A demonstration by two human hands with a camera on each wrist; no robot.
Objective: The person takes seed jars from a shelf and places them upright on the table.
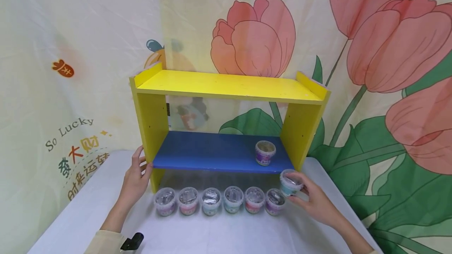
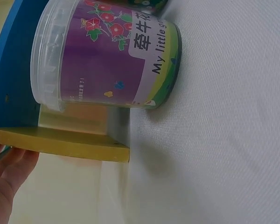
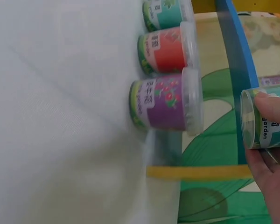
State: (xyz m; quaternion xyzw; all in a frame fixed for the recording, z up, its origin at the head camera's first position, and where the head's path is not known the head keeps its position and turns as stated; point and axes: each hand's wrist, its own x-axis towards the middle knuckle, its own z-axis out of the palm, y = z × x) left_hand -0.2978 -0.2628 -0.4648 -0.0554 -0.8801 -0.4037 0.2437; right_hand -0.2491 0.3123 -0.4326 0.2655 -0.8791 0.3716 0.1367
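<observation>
My right hand (image 1: pixel 314 201) holds a teal-labelled plastic cup (image 1: pixel 290 183) with a clear lid, thumb on one side and fingers on the other. The cup is off the table, by the right front corner of the blue board (image 1: pixel 212 150); the right wrist view shows its label (image 3: pixel 273 128) partly covered by the thumb. On the left, my left hand (image 1: pixel 135 179) grips the yellow side panel (image 1: pixel 150 128) of the shelf, thumb near its front edge. A purple-labelled cup (image 1: pixel 265 153) stands on the blue board, toward its right end.
Several lidded cups stand in a row on the white tablecloth (image 1: pixel 226 234) before the shelf, with a purple cup (image 1: pixel 275 202) at the right end and another purple one (image 1: pixel 165 202) at the left. The yellow top board (image 1: pixel 226 83) spans above. Behind hangs a tulip-printed cloth (image 1: pixel 254 38).
</observation>
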